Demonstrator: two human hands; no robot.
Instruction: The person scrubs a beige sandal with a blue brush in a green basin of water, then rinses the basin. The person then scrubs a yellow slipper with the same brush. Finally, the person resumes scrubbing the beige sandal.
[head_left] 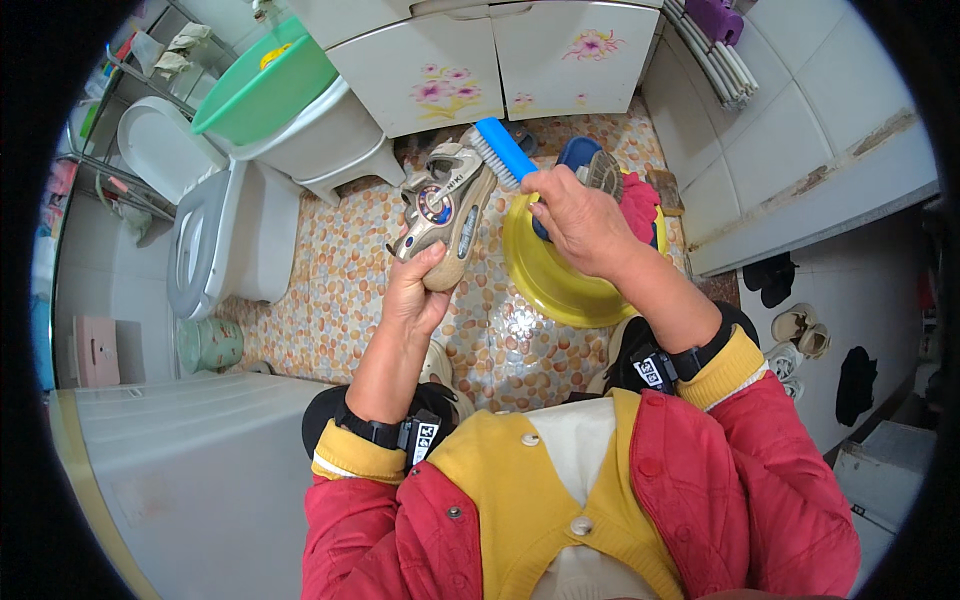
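My left hand [420,285] is closed round the heel end of a beige and brown sandal [442,215], which has a round dark emblem on its side. The sandal is held up above the floor, its toe pointing away from me. In my right hand [580,220] is a scrubbing brush with a blue back [505,152] and white bristles. The bristles face the sandal's toe and edge; whether they touch it I cannot tell. Under my right hand stands a yellow basin [560,290]. In it lie a dark blue shoe with a grey sole [603,173] and a pinkish-red cloth [638,205].
A white cabinet with painted flowers [415,95] stands ahead. To the left are a toilet [240,235], a white stool [335,140] bearing a green basin [265,95], and a small patterned bin [210,345]. Several shoes [800,330] lie at the right, beyond the doorway edge.
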